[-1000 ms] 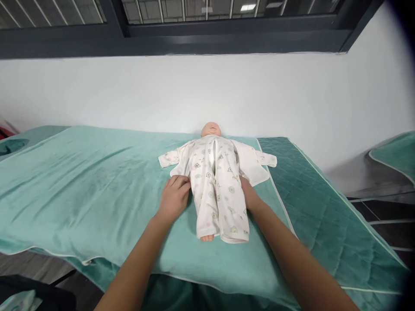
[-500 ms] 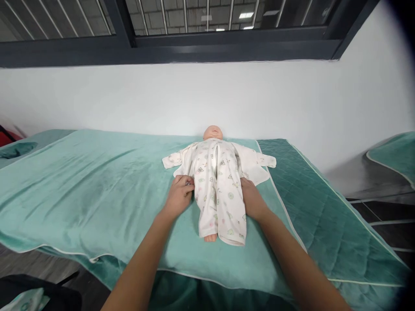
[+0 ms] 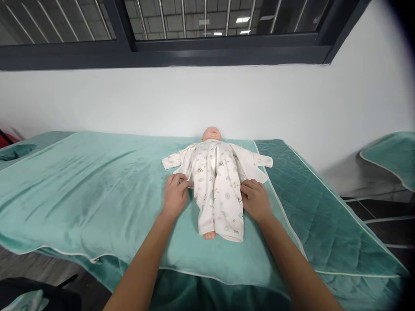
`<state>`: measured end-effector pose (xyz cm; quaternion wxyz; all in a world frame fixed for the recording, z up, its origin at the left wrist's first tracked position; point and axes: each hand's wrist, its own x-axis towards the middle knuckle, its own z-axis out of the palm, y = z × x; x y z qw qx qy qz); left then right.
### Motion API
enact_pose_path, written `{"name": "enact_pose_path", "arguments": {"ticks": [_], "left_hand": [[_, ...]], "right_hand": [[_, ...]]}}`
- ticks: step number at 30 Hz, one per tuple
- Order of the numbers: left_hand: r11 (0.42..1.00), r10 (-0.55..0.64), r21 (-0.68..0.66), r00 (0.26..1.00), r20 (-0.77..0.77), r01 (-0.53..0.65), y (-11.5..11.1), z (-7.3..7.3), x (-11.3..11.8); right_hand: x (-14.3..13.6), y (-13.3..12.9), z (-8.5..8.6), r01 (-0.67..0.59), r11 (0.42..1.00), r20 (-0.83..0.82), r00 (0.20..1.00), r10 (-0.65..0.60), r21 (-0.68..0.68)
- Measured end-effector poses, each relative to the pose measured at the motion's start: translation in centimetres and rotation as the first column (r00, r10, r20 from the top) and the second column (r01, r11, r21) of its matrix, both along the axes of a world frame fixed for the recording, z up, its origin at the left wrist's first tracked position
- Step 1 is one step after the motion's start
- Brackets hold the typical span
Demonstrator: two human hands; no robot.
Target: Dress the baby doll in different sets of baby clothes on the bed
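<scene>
A baby doll (image 3: 212, 133) lies on its back on the green bed cover, head toward the wall. White printed trousers (image 3: 228, 194) cover its legs, and one foot shows at the hem. Its white printed shirt (image 3: 254, 162) has both sleeves spread out sideways. Left of the trousers, my left hand (image 3: 175, 194) pinches the shirt's lower edge between thumb and fingers. On the other side, my right hand (image 3: 256, 199) has curled fingers at the trousers' edge, just below the shirt's hem; its fingertips are partly hidden.
The light green cover (image 3: 97, 185) spreads over the bed, with a darker quilted pad (image 3: 317, 211) at the right. Behind stands a white wall below a dark window frame (image 3: 227, 52). A dark item with printed cloth (image 3: 30, 300) sits at the lower left.
My left hand has shifted slightly left, and my right hand has moved from against the trousers a little to the right. The view has shifted slightly.
</scene>
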<state>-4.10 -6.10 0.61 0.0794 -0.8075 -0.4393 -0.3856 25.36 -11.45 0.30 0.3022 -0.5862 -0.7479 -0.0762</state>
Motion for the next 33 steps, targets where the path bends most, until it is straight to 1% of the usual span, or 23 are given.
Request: {"name": "enact_pose_path", "arguments": {"ticks": [2, 4, 6, 8, 9, 10, 11, 12, 13, 14, 16, 18, 20, 21, 22, 24, 26, 28, 30, 33], "left_hand": [[1.000, -0.001, -0.023, 1.000, -0.021, 0.001, -0.2, 0.1, 0.0], [0.999, -0.012, -0.053, 1.000, -0.017, 0.011, -0.2, 0.0, 0.0], [0.997, -0.008, -0.073, 1.000, 0.015, 0.009, -0.2, -0.1, -0.1], [0.997, 0.018, -0.077, 0.997, 0.076, -0.013, -0.1, -0.1, -0.1], [0.997, 0.030, -0.077, 0.993, 0.114, -0.021, 0.0, -0.1, -0.2], [0.997, 0.033, -0.079, 0.988, 0.149, -0.021, 0.0, 0.0, -0.1], [0.996, 0.023, -0.084, 0.984, 0.178, -0.008, -0.1, 0.1, -0.1], [0.995, 0.005, -0.098, 0.979, 0.203, 0.015, -0.3, 0.3, 0.0], [0.991, -0.017, -0.124, 0.975, 0.222, 0.045, -0.7, 0.4, 0.1], [0.983, -0.039, -0.165, 0.970, 0.240, 0.080, -1.3, 0.6, 0.2], [0.947, -0.079, -0.280, 0.958, 0.274, 0.158, -3.1, 0.8, 0.3], [0.888, -0.124, -0.393, 0.948, 0.293, 0.237, -5.7, 0.9, 0.3], [0.832, -0.194, -0.464, 0.943, 0.271, 0.304, -8.4, 0.7, 0.4], [0.815, -0.221, -0.486, 0.944, 0.245, 0.317, -9.6, 0.6, 0.5], [0.812, -0.239, -0.490, 0.946, 0.218, 0.318, -10.7, 0.4, 0.6], [0.838, -0.258, -0.453, 0.952, 0.165, 0.305, -12.3, -0.1, 1.1], [0.872, -0.264, -0.388, 0.955, 0.139, 0.297, -13.1, -0.7, 1.6], [0.889, -0.262, -0.347, 0.953, 0.150, 0.299, -13.4, -1.0, 1.9], [0.887, -0.261, -0.342, 0.947, 0.185, 0.311, -13.5, -0.8, 1.9], [0.873, -0.272, -0.351, 0.936, 0.223, 0.338, -13.8, 0.1, 1.5]], "right_hand": [[0.2, -0.1, -0.2, -0.014, 1.000, -0.059, 0.998, 0.014, 0.004], [0.2, -0.7, -0.1, -0.039, 0.999, -0.182, 0.982, 0.045, 0.034], [-0.3, -2.0, 0.6, -0.057, 0.995, -0.346, 0.934, 0.083, 0.084], [-1.6, -4.0, 1.9, -0.096, 0.990, -0.453, 0.882, 0.133, 0.104], [-2.4, -5.1, 2.6, -0.141, 0.986, -0.455, 0.875, 0.167, 0.089], [-3.4, -6.2, 3.3, -0.223, 0.973, -0.409, 0.884, 0.226, 0.055], [-4.4, -7.3, 3.9, -0.304, 0.953, -0.338, 0.897, 0.286, 0.000], [-5.2, -8.1, 4.3, -0.355, 0.934, -0.268, 0.905, 0.331, -0.043], [-5.9, -8.8, 4.5, -0.378, 0.922, -0.211, 0.911, 0.354, -0.086], [-6.4, -9.3, 4.6, -0.380, 0.917, -0.164, 0.919, 0.359, -0.119], [-6.7, -9.9, 4.2, -0.336, 0.929, -0.100, 0.941, 0.323, -0.154], [-6.3, -10.1, 3.6, -0.274, 0.948, -0.055, 0.962, 0.268, -0.164], [-5.8, -10.1, 3.2, -0.224, 0.961, -0.023, 0.974, 0.224, -0.163], [-5.6, -10.2, 3.1, -0.211, 0.964, -0.014, 0.977, 0.211, -0.161], [-5.6, -10.2, 3.1, -0.206, 0.965, -0.009, 0.978, 0.207, -0.159], [-6.0, -10.3, 3.0, -0.216, 0.964, -0.011, 0.976, 0.217, -0.153], [-6.8, -10.3, 3.0, -0.233, 0.962, -0.025, 0.973, 0.232, -0.144], [-7.6, -10.3, 3.0, -0.240, 0.963, -0.046, 0.971, 0.236, -0.124], [-8.2, -10.2, 3.1, -0.240, 0.966, -0.074, 0.970, 0.233, -0.101], [-8.7, -10.4, 3.6, -0.246, 0.968, -0.137, 0.962, 0.236, -0.058]]}}
